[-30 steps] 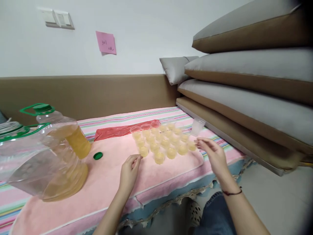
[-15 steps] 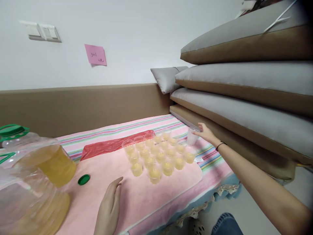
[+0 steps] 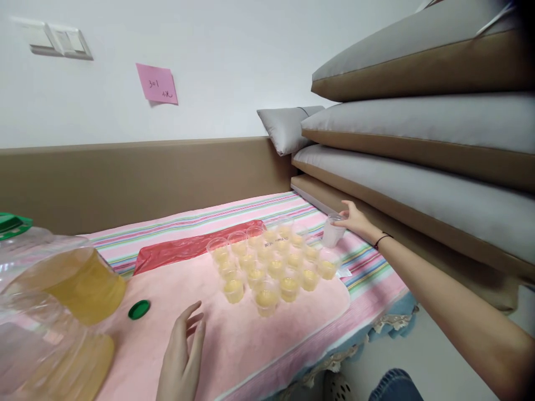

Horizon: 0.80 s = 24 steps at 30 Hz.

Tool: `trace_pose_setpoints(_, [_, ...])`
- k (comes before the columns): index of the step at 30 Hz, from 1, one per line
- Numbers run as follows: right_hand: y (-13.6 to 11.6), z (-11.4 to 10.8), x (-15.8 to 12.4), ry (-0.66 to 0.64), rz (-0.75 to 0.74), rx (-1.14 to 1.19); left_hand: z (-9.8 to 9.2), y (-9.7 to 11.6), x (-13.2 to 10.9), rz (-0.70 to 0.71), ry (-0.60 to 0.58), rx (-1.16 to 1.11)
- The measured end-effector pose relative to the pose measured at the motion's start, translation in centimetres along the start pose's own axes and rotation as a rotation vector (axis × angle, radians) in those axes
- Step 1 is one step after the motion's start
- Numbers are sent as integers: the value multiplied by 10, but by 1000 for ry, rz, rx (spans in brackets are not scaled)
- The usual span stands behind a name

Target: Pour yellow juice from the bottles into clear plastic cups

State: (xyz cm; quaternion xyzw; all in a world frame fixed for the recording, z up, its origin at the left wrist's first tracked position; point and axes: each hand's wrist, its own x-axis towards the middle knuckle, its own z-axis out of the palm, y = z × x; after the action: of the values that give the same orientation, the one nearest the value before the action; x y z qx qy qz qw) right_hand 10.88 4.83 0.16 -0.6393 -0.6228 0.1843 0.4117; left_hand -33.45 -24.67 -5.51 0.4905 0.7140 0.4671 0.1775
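My right hand [image 3: 355, 221] reaches far across and grips the rim of a clear plastic cup [image 3: 332, 233], perhaps several nested together, at the back right of the group. Beside it, clear cups holding pale yellow liquid [image 3: 266, 298] stand close together in rows on a pink cloth [image 3: 234, 340]. Over the front of the cloth is my left hand [image 3: 183, 351], with nothing in it and its fingers apart and slightly curled. To its left stand large clear jugs [image 3: 83, 284] partly filled with yellow liquid. A green cap [image 3: 139, 309] lies between the jugs and my left hand.
A red plastic bag [image 3: 175, 252] lies flat behind the cups. Thick grey-brown cushions [image 3: 418, 164] are stacked along the right, close to my right arm. A brown padded board [image 3: 146, 184] borders the back, and a striped cloth [image 3: 271, 206] covers the surface.
The fingers of my left hand have spread and lifted a little. My right hand stays at the clear cup, its fingers slightly shifted. The whole view has moved slightly.
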Motion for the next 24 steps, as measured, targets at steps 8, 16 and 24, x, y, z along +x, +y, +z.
trace_pose_setpoints(8, [-53, -41, 3, 41, -138, 10, -3, 8, 1, 19, 2, -7])
trace_pose_setpoints(16, [-150, -35, -93, -264, -497, 217, -8, 12, 0, 78, 12, -103])
trace_pose_setpoints(24, [-187, 53, -221, -666, -653, 246, 0, 9, -9, -27, -115, -345])
